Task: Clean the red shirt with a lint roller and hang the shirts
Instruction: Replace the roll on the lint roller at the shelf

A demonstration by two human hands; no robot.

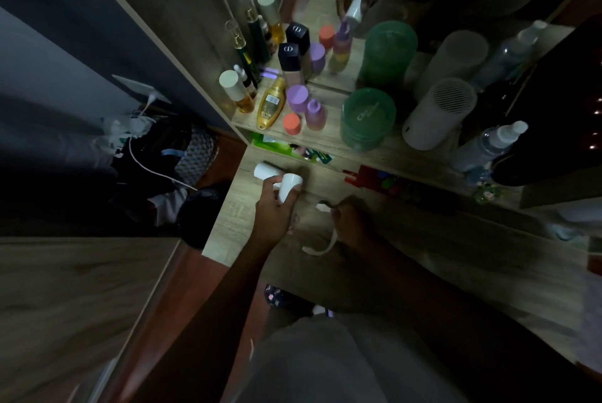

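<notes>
The person stands at a wooden tabletop (pixel 407 239) in a dim room. The left hand (pixel 275 207) is closed around a white lint roller (pixel 280 182), with the fingers wrapped on its handle part and the roller end pointing up and left, just above the tabletop surface. The right hand (pixel 350 218) is in shadow; it seems to pinch a thin white strip (pixel 321 248), probably a peeled sheet of the roller, which curls down beside the wrist. How tightly these fingers are pressed I cannot tell, because it is too dark.

The red shirt is not in view, and no hanger or other shirt is visible either. On the shelf behind stand many bottles, a green jar (pixel 368 119) and a white cylinder device (pixel 438 112), and a mirror above repeats them.

In my judgement the step in hand is the preparing of the roller: taking off the used or cover sheet to get a fresh sticky layer. The cleaning itself is not yet begun. The next move calls for dropping the strip somewhere so that it does not stick back, then carrying the roller to the shirt.
</notes>
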